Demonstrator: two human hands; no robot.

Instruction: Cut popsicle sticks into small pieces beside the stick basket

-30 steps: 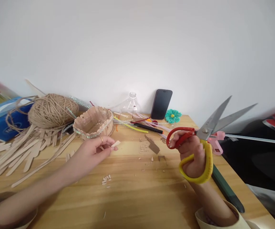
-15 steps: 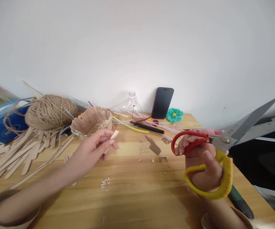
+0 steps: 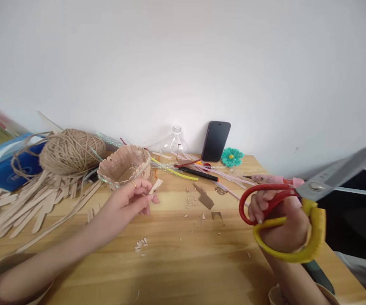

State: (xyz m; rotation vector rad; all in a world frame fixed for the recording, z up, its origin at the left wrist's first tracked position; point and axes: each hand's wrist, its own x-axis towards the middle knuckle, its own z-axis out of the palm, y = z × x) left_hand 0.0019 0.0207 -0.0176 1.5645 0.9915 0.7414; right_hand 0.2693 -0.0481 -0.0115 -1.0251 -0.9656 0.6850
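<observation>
Pinched between the thumb and fingers of my left hand (image 3: 130, 199) is a short piece of wooden craft stick (image 3: 156, 186). Just behind that hand stands a small basket (image 3: 124, 163) made of craft sticks, with glittery trim round it. My right hand (image 3: 278, 216) grips a large pair of scissors (image 3: 314, 186) by its red and yellow handles, blades pointing up and to the right, clear of the table. Small cut petal-shaped slivers (image 3: 141, 244) lie on the wood in front of my left hand.
A twine ball (image 3: 72, 152) and loose craft sticks (image 3: 39, 203) cover the left side. Along the back are a cut clear bottle top (image 3: 176, 142), a phone (image 3: 216, 141) against the wall and a teal flower (image 3: 232, 157). A pink glue gun (image 3: 274, 180) lies at the right.
The scissors have moved a little to the right, and their blades look closer together. My left hand still pinches the stick piece in nearly the same spot.
</observation>
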